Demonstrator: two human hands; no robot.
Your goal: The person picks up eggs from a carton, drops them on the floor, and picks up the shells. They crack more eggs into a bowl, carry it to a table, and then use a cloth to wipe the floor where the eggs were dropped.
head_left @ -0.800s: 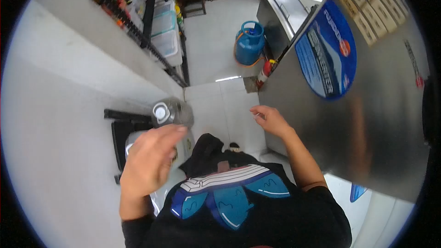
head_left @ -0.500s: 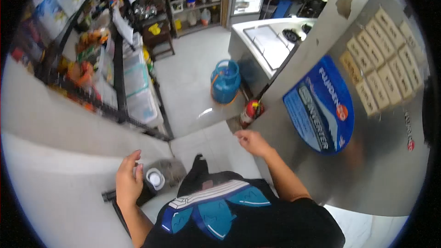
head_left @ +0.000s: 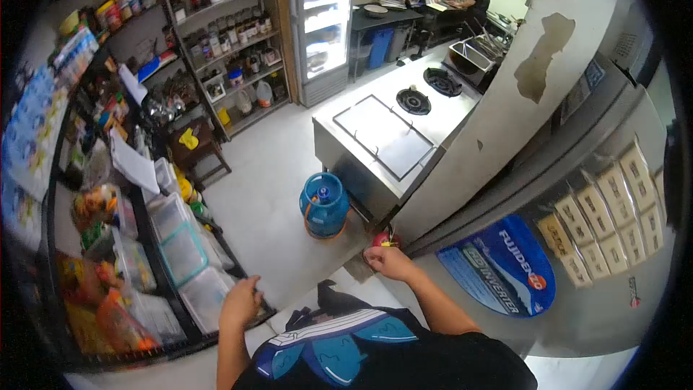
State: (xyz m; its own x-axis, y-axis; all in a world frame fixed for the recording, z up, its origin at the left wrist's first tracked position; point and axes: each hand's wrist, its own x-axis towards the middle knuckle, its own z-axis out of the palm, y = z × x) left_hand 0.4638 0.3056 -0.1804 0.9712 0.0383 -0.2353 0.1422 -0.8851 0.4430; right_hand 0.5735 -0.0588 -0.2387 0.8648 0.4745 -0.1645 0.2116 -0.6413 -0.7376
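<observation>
My left hand [head_left: 240, 303] is raised at waist height beside the shelving unit, its fingers loosely bent and apart, with nothing in it. Nearest to it is a clear lidded plastic bin [head_left: 206, 296] on the lower shelf. My right hand [head_left: 390, 263] hangs in front of my body with its fingers curled in; I see nothing held. Partly hidden behind that hand is a red fire extinguisher [head_left: 385, 238] on the floor. Farther ahead stands a blue gas cylinder [head_left: 325, 209] with an orange hose around it.
A stove counter [head_left: 382, 137] with burners stands ahead to the right. On my right is a steel refrigerator [head_left: 592, 318] with paper labels. Black shelving [head_left: 173, 350] lines the left. At the back are a glass-door fridge [head_left: 325, 90] and a person [head_left: 478, 1] in dark clothes.
I have moved forward and the view has tilted up, showing more of the stove and back room. My left hand has moved right, its fingers now more bent. The right hand is lower.
</observation>
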